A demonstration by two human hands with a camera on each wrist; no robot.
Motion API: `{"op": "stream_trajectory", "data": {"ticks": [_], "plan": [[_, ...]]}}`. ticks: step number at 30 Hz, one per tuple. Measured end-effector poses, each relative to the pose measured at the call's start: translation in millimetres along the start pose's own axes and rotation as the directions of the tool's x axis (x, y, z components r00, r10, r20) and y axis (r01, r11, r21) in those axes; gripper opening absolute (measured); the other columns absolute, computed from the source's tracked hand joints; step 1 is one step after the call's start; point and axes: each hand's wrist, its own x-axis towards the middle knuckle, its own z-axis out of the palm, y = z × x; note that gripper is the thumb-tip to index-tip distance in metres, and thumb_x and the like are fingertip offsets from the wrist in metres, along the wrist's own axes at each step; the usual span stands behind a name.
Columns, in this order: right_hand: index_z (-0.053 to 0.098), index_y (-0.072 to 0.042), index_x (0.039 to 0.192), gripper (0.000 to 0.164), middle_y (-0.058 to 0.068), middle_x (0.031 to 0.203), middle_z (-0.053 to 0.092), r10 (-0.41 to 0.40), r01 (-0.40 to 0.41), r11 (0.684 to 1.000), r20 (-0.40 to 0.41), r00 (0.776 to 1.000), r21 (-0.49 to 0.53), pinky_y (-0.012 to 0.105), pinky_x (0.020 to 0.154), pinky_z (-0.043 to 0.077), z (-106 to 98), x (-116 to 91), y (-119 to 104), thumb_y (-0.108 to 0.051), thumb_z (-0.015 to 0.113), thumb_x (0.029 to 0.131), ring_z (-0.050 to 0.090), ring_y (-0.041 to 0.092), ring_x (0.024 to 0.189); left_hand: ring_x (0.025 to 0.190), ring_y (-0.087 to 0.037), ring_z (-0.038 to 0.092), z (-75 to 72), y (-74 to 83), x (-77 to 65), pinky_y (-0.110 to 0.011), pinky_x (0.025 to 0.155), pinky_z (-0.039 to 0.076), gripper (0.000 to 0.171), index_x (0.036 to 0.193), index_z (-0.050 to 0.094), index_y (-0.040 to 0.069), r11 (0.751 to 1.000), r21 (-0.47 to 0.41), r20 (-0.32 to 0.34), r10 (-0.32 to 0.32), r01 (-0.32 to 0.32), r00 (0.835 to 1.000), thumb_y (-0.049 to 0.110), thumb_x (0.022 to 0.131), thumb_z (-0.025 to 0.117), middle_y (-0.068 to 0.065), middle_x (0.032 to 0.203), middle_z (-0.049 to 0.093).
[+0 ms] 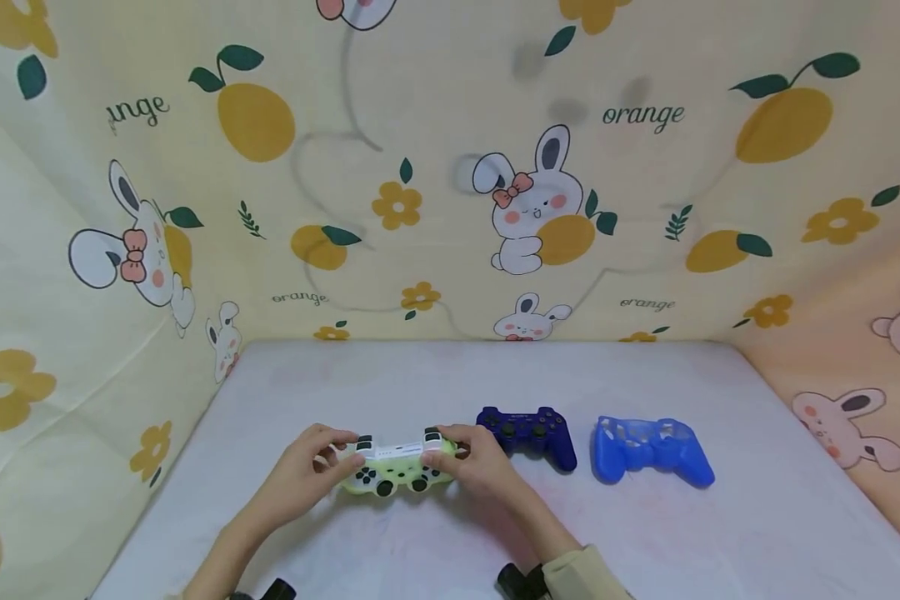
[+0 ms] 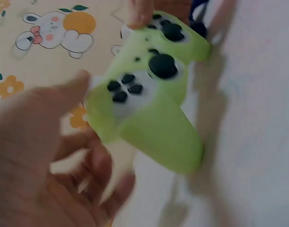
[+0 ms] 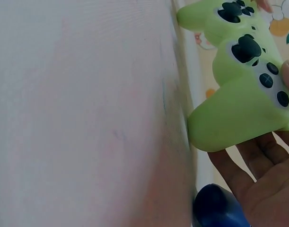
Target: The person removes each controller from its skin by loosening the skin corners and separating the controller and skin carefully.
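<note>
Fingers and thumb of the left hand (image 1: 311, 467) pinch one upper corner of the green-covered controller (image 1: 401, 473), those of the right hand (image 1: 483, 458) the other, so it sits between them, probably held this way to keep it level and steady. Its grips jut past the pinches toward the table (image 1: 420, 554); I cannot tell whether they touch. Just beside the right hand lies a dark blue controller (image 1: 528, 430), with a blue cover (image 1: 648, 446) farther right, perhaps leaving working room.

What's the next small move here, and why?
I'd probably press the green sleeve snug along the top of the white controller: it covers both grips, but white shows along that edge, and the left hand and right hand hold both ends.
</note>
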Motion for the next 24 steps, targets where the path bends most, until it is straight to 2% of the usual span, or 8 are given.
{"op": "stream_trajectory", "data": {"ticks": [3, 6, 9, 11, 15, 20, 24], "plan": [[0.062, 0.004, 0.126, 0.051, 0.012, 0.109, 0.066, -0.001, 0.001, 1.000, -0.007, 1.000, -0.013, 0.029, 0.070, 0.054, -0.1, 0.2, 1.2, -0.025, 0.077, 0.087, 0.063, 0.017, 0.082, 0.097, -0.016, 0.058, 9.0, 2.6, 3.0, -0.034, 0.083, 0.051, 0.039, 0.120, 0.068, 0.011, 0.999, 0.006, -0.038, -0.036, 0.036, 0.999, 0.036, 0.089, 0.074, -0.002, 0.113, 0.062], [0.061, 0.005, 0.127, 0.052, 0.013, 0.110, 0.066, -0.009, 0.009, 1.000, -0.001, 1.000, -0.019, 0.029, 0.071, 0.054, 0.3, 0.3, 1.3, -0.026, 0.076, 0.088, 0.063, 0.018, 0.084, 0.102, -0.015, 0.061, 17.7, 3.7, 2.2, -0.035, 0.087, 0.050, 0.043, 0.123, 0.067, 0.011, 0.993, -0.058, -0.077, -0.109, 0.105, 0.991, 0.037, 0.089, 0.074, -0.001, 0.114, 0.066], [0.061, 0.005, 0.127, 0.053, 0.014, 0.112, 0.066, -0.005, 0.005, 1.000, -0.004, 1.000, -0.028, 0.029, 0.072, 0.054, -0.4, 0.0, 0.6, -0.027, 0.076, 0.088, 0.063, 0.018, 0.086, 0.102, -0.015, 0.061, 25.9, 2.9, 0.7, -0.034, 0.089, 0.049, 0.045, 0.123, 0.068, 0.010, 0.983, -0.121, -0.127, -0.152, 0.137, 0.980, 0.036, 0.088, 0.075, -0.002, 0.114, 0.068], [0.061, 0.005, 0.128, 0.054, 0.014, 0.111, 0.066, 0.002, -0.002, 0.999, -0.012, 1.000, -0.036, 0.030, 0.072, 0.054, -1.1, -0.4, 0.1, -0.028, 0.076, 0.088, 0.063, 0.018, 0.086, 0.103, -0.016, 0.061, 29.9, 2.6, -0.2, -0.034, 0.090, 0.048, 0.044, 0.123, 0.068, 0.008, 0.978, -0.165, -0.157, -0.153, 0.127, 0.976, 0.035, 0.088, 0.075, -0.003, 0.115, 0.068], [0.063, 0.001, 0.128, 0.051, 0.007, 0.106, 0.067, 0.005, -0.007, 0.997, -0.032, 0.999, -0.073, 0.031, 0.073, 0.052, -0.2, 0.6, 0.2, -0.031, 0.074, 0.090, 0.062, 0.017, 0.087, 0.107, -0.017, 0.059, 36.9, -0.6, -1.1, -0.035, 0.094, 0.046, 0.045, 0.125, 0.066, 0.007, 0.976, -0.193, -0.191, -0.141, 0.103, 0.971, 0.036, 0.091, 0.071, -0.005, 0.119, 0.066], [0.062, -0.001, 0.130, 0.051, 0.004, 0.104, 0.066, -0.009, -0.001, 0.992, -0.080, 0.997, -0.124, 0.033, 0.077, 0.048, 8.4, 2.6, -0.2, -0.037, 0.066, 0.095, 0.057, 0.016, 0.087, 0.107, -0.017, 0.057, 44.8, -8.6, -3.0, -0.034, 0.092, 0.046, 0.054, 0.137, 0.056, 0.007, 0.978, -0.154, -0.213, -0.172, 0.141, 0.962, 0.042, 0.097, 0.062, -0.008, 0.127, 0.061], [0.063, -0.002, 0.127, 0.050, 0.004, 0.102, 0.066, 0.008, -0.033, 0.988, -0.166, 0.986, -0.150, 0.035, 0.076, 0.046, 15.8, 7.2, -2.4, -0.040, 0.064, 0.096, 0.055, 0.016, 0.085, 0.103, -0.017, 0.060, 50.1, -14.0, -3.3, -0.036, 0.089, 0.047, 0.056, 0.143, 0.050, 0.011, 0.987, -0.101, -0.237, -0.149, 0.128, 0.960, 0.045, 0.098, 0.057, -0.007, 0.122, 0.062]]}}
